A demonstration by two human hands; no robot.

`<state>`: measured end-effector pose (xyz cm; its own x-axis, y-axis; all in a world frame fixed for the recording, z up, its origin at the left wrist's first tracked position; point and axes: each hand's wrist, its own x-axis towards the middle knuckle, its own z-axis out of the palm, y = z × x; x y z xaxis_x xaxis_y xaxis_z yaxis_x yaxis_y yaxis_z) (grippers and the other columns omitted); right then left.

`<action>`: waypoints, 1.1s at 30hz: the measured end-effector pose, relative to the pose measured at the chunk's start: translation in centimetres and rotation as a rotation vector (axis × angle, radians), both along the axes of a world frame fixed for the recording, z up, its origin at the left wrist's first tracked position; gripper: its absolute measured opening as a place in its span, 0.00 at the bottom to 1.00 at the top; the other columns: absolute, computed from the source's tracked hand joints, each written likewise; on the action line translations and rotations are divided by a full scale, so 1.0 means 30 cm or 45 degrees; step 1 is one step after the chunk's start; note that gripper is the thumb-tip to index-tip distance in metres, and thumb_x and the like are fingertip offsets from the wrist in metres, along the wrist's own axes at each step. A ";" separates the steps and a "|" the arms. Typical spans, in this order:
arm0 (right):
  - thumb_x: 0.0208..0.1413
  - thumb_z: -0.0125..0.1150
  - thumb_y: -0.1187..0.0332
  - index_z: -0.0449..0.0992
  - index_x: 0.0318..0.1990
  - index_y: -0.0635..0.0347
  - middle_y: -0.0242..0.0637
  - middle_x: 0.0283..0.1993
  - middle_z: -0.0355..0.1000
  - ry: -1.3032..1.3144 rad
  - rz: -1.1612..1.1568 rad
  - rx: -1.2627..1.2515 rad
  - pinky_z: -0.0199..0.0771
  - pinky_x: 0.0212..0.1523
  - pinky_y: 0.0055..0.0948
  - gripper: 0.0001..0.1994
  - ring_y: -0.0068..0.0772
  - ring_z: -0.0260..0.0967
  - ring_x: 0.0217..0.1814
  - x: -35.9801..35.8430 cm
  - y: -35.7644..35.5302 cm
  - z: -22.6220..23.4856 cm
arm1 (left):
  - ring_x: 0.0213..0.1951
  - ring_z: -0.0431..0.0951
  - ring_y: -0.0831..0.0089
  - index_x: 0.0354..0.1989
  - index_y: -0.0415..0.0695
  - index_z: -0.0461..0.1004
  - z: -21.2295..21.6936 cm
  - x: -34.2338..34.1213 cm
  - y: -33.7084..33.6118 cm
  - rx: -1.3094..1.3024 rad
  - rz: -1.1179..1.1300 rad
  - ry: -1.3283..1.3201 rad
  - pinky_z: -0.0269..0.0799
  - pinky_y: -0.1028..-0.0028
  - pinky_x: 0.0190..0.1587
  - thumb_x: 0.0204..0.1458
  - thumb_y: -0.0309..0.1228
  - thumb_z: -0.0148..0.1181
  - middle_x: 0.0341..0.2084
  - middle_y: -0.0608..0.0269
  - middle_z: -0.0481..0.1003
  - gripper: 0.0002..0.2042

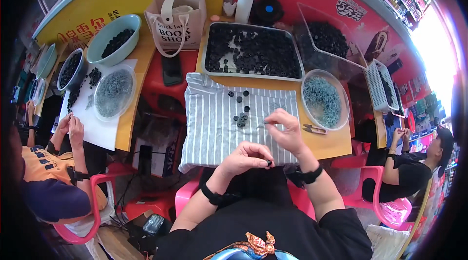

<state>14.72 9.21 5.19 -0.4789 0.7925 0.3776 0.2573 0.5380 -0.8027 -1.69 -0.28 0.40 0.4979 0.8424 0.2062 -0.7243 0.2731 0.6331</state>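
My left hand pinches a black ring, right hand pinched on thin wire; align squarely over striped cloth.

Cloth under the hands: grey with thin white stripes. Small round parts on it — black, same as the mass filling the grey tray at 12 o'clock. Clear bowl at 2 o'clock holds blue-grey pieces. Tabletop yellow; chair pink — wristbands black.
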 end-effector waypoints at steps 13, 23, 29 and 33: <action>0.41 0.66 0.78 0.76 0.34 0.63 0.41 0.32 0.71 -0.209 -0.247 -0.043 0.70 0.38 0.38 0.10 0.45 0.69 0.36 0.187 -0.105 -0.029 | 0.43 0.79 0.69 0.47 0.35 0.76 -0.027 -0.005 0.036 -0.374 0.383 -0.248 0.76 0.75 0.48 0.54 0.19 0.61 0.45 0.50 0.77 0.12; 0.48 0.64 0.82 0.77 0.35 0.64 0.37 0.34 0.71 0.100 -0.342 -0.193 0.71 0.38 0.27 0.07 0.33 0.71 0.37 0.110 -0.176 -0.064 | 0.42 0.79 0.69 0.50 0.36 0.75 -0.024 0.003 0.037 -0.398 0.404 -0.271 0.77 0.77 0.45 0.56 0.20 0.60 0.45 0.52 0.78 0.13; 0.49 0.62 0.85 0.76 0.38 0.67 0.37 0.39 0.71 0.331 -0.151 -0.168 0.70 0.41 0.23 0.08 0.26 0.70 0.39 0.016 -0.196 0.042 | 0.41 0.79 0.70 0.50 0.36 0.75 -0.019 0.008 0.034 -0.419 0.420 -0.269 0.77 0.76 0.45 0.57 0.22 0.61 0.44 0.53 0.78 0.13; 0.42 0.65 0.84 0.75 0.35 0.63 0.40 0.35 0.72 0.117 -0.188 0.205 0.71 0.37 0.33 0.11 0.39 0.71 0.37 -0.014 -0.191 0.048 | 0.45 0.79 0.69 0.49 0.35 0.75 -0.037 0.003 0.033 -0.407 0.393 -0.275 0.76 0.73 0.49 0.56 0.21 0.61 0.45 0.53 0.78 0.12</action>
<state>14.29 3.47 6.64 -0.3198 0.7776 0.5414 0.2723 0.6227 -0.7335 -1.62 0.73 -0.69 0.1898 0.9817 -0.0159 -0.9073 0.1815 0.3792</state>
